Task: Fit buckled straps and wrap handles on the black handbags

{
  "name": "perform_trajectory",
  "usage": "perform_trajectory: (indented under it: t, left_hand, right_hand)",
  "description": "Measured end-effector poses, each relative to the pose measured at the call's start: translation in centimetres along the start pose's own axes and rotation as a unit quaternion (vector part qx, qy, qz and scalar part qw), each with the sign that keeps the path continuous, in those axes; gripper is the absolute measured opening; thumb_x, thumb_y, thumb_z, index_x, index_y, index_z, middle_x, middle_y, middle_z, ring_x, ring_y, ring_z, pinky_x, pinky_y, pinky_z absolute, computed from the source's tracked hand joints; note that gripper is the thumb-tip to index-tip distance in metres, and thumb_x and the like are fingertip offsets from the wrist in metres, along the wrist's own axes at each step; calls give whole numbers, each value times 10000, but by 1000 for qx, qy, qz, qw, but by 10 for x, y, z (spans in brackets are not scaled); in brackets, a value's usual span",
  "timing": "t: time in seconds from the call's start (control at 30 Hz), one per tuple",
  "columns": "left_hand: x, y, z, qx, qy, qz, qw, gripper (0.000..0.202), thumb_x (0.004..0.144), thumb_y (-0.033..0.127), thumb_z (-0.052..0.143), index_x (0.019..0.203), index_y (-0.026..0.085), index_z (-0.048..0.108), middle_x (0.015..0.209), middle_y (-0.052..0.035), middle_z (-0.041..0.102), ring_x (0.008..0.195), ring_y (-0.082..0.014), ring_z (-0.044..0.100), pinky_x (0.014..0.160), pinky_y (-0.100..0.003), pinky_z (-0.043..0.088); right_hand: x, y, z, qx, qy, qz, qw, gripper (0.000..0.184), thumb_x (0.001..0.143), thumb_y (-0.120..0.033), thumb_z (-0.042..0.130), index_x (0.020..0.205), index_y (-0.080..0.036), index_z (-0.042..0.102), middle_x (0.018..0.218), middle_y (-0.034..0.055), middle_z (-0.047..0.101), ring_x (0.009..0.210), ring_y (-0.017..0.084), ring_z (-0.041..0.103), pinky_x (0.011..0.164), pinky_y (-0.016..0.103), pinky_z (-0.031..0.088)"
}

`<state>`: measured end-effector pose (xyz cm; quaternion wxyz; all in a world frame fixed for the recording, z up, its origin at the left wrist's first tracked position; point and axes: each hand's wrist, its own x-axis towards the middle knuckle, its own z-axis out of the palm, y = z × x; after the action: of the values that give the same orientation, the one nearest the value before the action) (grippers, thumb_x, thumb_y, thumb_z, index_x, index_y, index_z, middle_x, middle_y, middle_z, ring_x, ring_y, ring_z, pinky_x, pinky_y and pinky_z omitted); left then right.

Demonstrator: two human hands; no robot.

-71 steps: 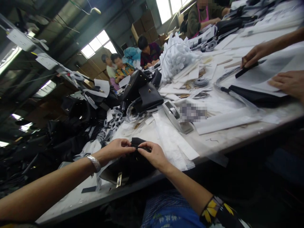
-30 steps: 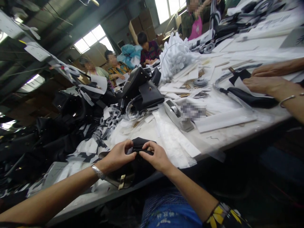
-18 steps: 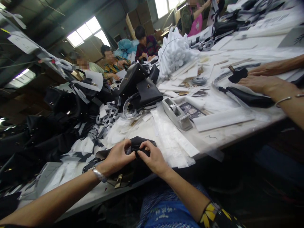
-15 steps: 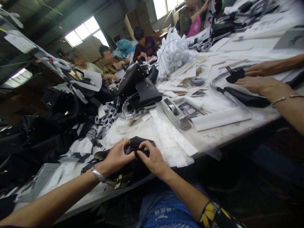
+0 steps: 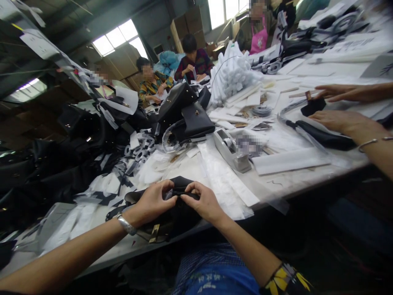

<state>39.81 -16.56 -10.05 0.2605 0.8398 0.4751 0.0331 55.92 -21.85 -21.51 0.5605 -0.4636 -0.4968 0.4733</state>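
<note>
Black bag (image 5: pixel 179 221) lies at the near edge of the worktop (image 5: pixel 285 180), its brass clasp (image 5: pixel 154 232) towards the person. The left hand (image 5: pixel 152 203) and right hand (image 5: pixel 205 201) meet at its top seam, fingers pinched tight on the fabric, perhaps on a zip pull (too dark to tell). A tape dispenser (image 5: pixel 232 150) stands farther in, beside white strips (image 5: pixel 225 184).

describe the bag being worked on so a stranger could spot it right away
On the long white table, go to the near edge, where the left hand and right hand meet. The black bag lies under them, pinched at its top. Unlike the bags standing farther back, it lies flat, a gold clasp by the edge.
</note>
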Motion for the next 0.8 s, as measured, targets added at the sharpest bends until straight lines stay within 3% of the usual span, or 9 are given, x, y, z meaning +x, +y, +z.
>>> perform_trajectory:
  t: [0.23,0.4,0.5,0.6,0.67,0.73,0.8]
  left_hand:
    - [1,11,5,-58,13,-8,998,155,770,265,585,891,170,599,835,-15,664,782,-205,620,697,-291,467]
    - [4,9,10,-13,33,-32,999,231,757,266,581,965,169,608,894,-23,680,826,-221,630,741,-308,475]
    - [9,7,7,31,33,-20,999,216,755,270,583,945,172,617,848,-17,674,772,-213,620,693,-296,467]
    - [13,5,-10,46,-18,25,998,220,780,334,634,933,176,651,816,-19,681,729,-206,619,654,-282,457]
    - [10,4,-30,9,-52,41,998,307,807,399,655,1033,193,676,892,-36,714,773,-216,651,684,-282,481]
    - [0,1,-51,-40,-20,37,998,403,828,443,653,1164,220,660,1048,-63,725,890,-236,677,766,-298,507]
    - [-19,-3,-69,-84,75,26,993,438,845,468,643,1212,229,642,1149,-80,706,1003,-248,668,857,-320,508]
  right_hand:
    - [-3,1,4,-17,8,-3,1000,156,837,-310,664,949,-228,591,689,-58,534,647,132,525,613,241,381]
    - [-6,-4,16,-61,48,-19,997,117,864,-283,611,967,-235,583,725,-45,522,684,149,539,639,258,381]
    - [-3,-5,15,-43,34,-19,998,118,890,-294,580,991,-234,567,715,-48,547,656,144,555,630,252,402]
    - [1,-10,1,-52,-22,-32,998,144,899,-325,591,1008,-233,567,704,-48,593,635,146,587,629,251,435]
    - [3,-18,-11,-115,-34,-52,991,138,916,-344,583,1004,-238,600,764,-24,651,695,165,627,679,275,464]
    - [5,-32,-21,-201,-15,-96,975,139,932,-339,575,997,-239,646,909,19,703,848,202,657,795,321,482]
    - [9,-50,-24,-269,17,-168,948,162,937,-318,578,1033,-232,676,1088,62,701,1037,236,627,941,368,450]
